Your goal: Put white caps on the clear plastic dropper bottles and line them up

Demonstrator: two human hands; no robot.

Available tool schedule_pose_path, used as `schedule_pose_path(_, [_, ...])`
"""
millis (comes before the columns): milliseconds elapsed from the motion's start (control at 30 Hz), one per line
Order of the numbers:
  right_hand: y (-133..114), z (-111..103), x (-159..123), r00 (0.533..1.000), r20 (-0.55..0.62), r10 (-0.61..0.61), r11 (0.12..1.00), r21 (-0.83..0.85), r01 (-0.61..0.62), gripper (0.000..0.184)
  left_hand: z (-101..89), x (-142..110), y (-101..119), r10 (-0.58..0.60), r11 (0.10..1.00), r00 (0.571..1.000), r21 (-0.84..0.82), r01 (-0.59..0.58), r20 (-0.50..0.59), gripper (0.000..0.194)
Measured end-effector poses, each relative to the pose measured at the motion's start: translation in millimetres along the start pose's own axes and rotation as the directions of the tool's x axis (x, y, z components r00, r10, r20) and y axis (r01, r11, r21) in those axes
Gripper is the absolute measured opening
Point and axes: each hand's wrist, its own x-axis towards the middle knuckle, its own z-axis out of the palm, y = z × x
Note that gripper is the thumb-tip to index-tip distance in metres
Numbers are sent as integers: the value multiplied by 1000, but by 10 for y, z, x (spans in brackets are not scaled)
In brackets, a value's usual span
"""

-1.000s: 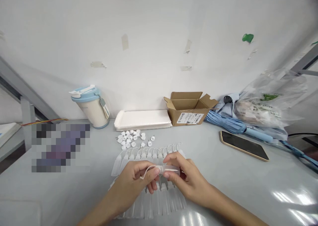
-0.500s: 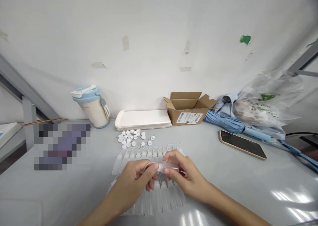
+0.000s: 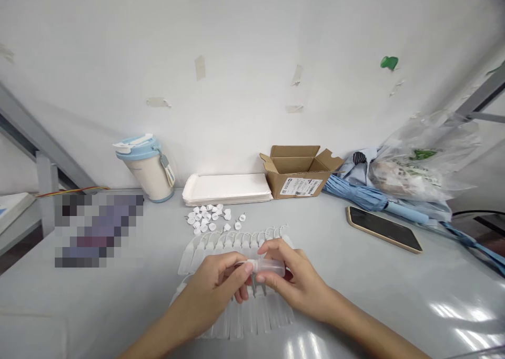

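Note:
A small translucent plastic bottle (image 3: 273, 266) lies sideways between my two hands. My left hand (image 3: 216, 281) pinches its white neck end (image 3: 253, 266) between thumb and fingers. Around the bottle's body, my right hand (image 3: 299, 276) closes with thumb below and index finger raised above. Under and behind my hands, similar clear bottles with thin curved tubes lie in two rows, a back row (image 3: 199, 254) and a front row (image 3: 236, 319); my hands partly cover both. Just beyond them sits a loose group of small white caps (image 3: 203, 220).
Along the wall stand a tilted cream-and-blue tumbler (image 3: 150, 175), a stack of white padded envelopes (image 3: 229, 186) and an open cardboard box (image 3: 300, 179). To the right lie a phone (image 3: 384, 229), a folded blue umbrella (image 3: 359, 195) and a clear plastic bag (image 3: 418, 175). A pixelated patch (image 3: 100, 230) covers the left side.
The right thumb has slid slightly left along the bottle, and more of the bottle's body shows. My left hand keeps its pinch at the neck end, nearly unmoved.

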Motion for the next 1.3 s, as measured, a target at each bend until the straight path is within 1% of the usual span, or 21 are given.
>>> schedule_pose_path(67, [11,-7,4,996,-58,-63,997,-44,60,29,-5,15,-31,2,999,1000,-51,-3,-4,37])
schedule_pose_path(167, [48,-21,14,966,-152,-211,971,-144,189,24,-21,32,-53,-4,988,1000,-153,3,-9,40])
schedule_pose_path(267, [78,-25,21,942,-189,-275,955,-168,245,22,-32,23,-42,9,991,1000,-135,-9,-3,39])
schedule_pose_path(367, [84,-20,32,962,-184,-202,978,-83,189,22,-23,1,-50,104,994,992,51,-101,-67,30])
schedule_pose_path(467, [82,-17,50,984,-158,-84,996,5,86,27,-6,-3,-91,296,924,946,293,-248,-134,21])
schedule_pose_path(533, [83,-15,56,986,-161,-46,998,32,51,29,-1,3,-102,349,893,925,351,-280,-149,21])
schedule_pose_path(600, [84,-11,53,984,-168,-57,998,30,63,27,-5,7,-84,277,930,951,287,-229,-140,23])
schedule_pose_path(667, [81,-6,43,979,-174,-109,994,5,112,24,-14,7,-51,154,976,984,168,-138,-89,29])
schedule_pose_path(733, [75,-2,29,968,-179,-176,984,-27,173,22,-22,3,-23,75,994,997,88,-72,-30,37])
schedule_pose_path(800, [67,-1,16,957,-190,-220,976,-47,215,20,-21,-2,-13,45,997,999,66,-44,-9,42])
schedule_pose_path(867, [58,-3,6,960,-182,-211,977,-33,209,20,-10,-8,-23,46,995,999,95,-44,-21,43])
schedule_pose_path(933, [49,-8,3,978,-147,-145,989,19,150,21,8,-12,-58,119,978,991,180,-106,-60,42])
schedule_pose_path(1000, [44,-11,7,993,-104,-58,994,89,67,24,28,-11,-127,282,915,954,328,-235,-105,35])
schedule_pose_path(1033, [43,-11,13,996,-89,-21,992,124,32,26,37,-7,-171,384,859,916,409,-309,-114,29])
schedule_pose_path(1100, [45,-8,27,997,-72,30,983,185,-16,30,51,2,-261,560,724,823,543,-427,-100,16])
schedule_pose_path(1133, [47,-6,34,997,-69,45,978,209,-30,31,56,6,-296,614,669,785,582,-462,-83,13])
schedule_pose_path(1167, [48,-4,39,996,-68,54,973,226,-38,31,60,9,-316,646,635,760,603,-483,-72,11])
schedule_pose_path(1200, [49,-3,43,996,-70,58,971,237,-40,31,62,10,-317,654,629,753,606,-486,-76,11])
schedule_pose_path(1233, [49,-4,44,996,-76,56,971,238,-36,31,63,9,-300,637,652,765,595,-470,-93,10])
schedule_pose_path(1267, [49,-6,43,995,-86,49,973,230,-28,29,61,6,-265,595,699,796,565,-439,-117,9])
schedule_pose_path(1300, [47,-9,41,995,-95,34,976,215,-13,28,57,2,-218,522,766,841,514,-387,-144,11])
